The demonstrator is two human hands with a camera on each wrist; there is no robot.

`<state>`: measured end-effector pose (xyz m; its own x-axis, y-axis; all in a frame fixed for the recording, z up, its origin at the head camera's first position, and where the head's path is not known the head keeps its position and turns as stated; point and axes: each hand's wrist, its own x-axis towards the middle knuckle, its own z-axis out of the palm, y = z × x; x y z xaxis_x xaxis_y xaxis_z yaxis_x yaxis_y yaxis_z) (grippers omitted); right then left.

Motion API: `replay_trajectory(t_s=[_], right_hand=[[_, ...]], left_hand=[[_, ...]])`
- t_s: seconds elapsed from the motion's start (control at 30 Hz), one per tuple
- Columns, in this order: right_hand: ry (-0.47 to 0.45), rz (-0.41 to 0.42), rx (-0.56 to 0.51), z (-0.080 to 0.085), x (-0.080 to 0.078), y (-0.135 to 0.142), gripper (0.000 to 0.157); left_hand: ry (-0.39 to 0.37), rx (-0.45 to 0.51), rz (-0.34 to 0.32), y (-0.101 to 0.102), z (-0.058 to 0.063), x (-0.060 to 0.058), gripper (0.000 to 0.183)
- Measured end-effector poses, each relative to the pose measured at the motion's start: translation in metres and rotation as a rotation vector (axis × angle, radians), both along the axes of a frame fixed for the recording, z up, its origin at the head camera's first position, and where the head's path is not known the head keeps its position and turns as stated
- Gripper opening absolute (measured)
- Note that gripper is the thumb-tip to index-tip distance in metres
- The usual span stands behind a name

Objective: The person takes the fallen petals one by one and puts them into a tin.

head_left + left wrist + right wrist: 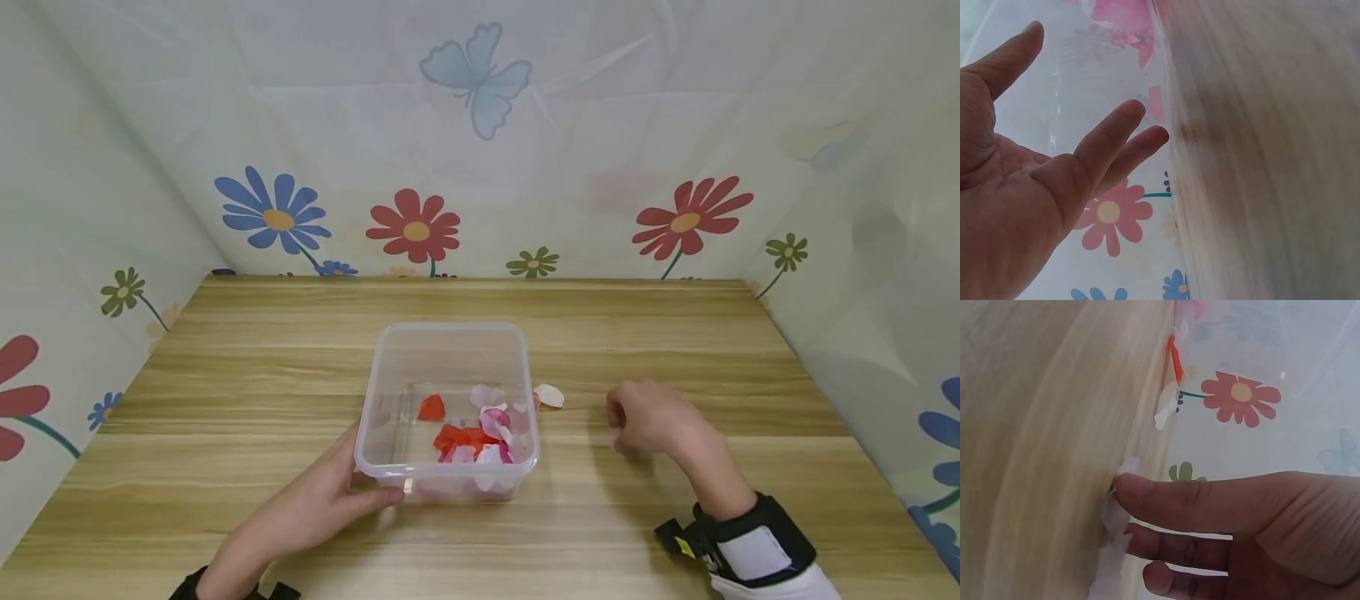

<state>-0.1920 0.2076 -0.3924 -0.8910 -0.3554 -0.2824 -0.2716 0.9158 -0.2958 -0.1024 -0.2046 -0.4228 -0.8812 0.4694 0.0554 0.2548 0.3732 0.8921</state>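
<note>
A clear plastic container (447,469) stands on the table, with loose petals, red (431,407), pink (495,422) and white, on its bottom. My left hand (318,504) rests against its left front corner, thumb along the front and the fingers partly hidden behind the side. Seen from the left wrist, those fingers (1110,134) are straight and spread beside the clear wall. To the right of the container, my right hand (656,417) is low at the tabletop. In the right wrist view its thumb and fingers pinch a pale, whitish petal (1113,515).
A white petal (550,395) lies on the table just right of the container, partly over a reddish one. The wood-grain table (300,317) ends at a flower-printed cloth (585,150) at the back and both sides.
</note>
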Motion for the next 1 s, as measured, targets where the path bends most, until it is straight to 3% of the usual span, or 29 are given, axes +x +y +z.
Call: replay_trajectory(t_s=[0.33,0.73,1.0], right_hand=[[0.017,-0.041,-0.037,-0.001,-0.002,-0.003,0.016],[0.215,-0.044,-0.155,0.008,-0.001,-0.014,0.01],[0.263,-0.053,-0.216,0.012,0.001,-0.019,0.005]], left_hand=[[-0.005,-0.011,0.0,0.0,0.0,0.0,0.099],[-0.029,-0.007,0.004,0.0,0.001,0.0,0.101],[-0.025,-0.002,0.0,0.0,0.0,0.0,0.101]])
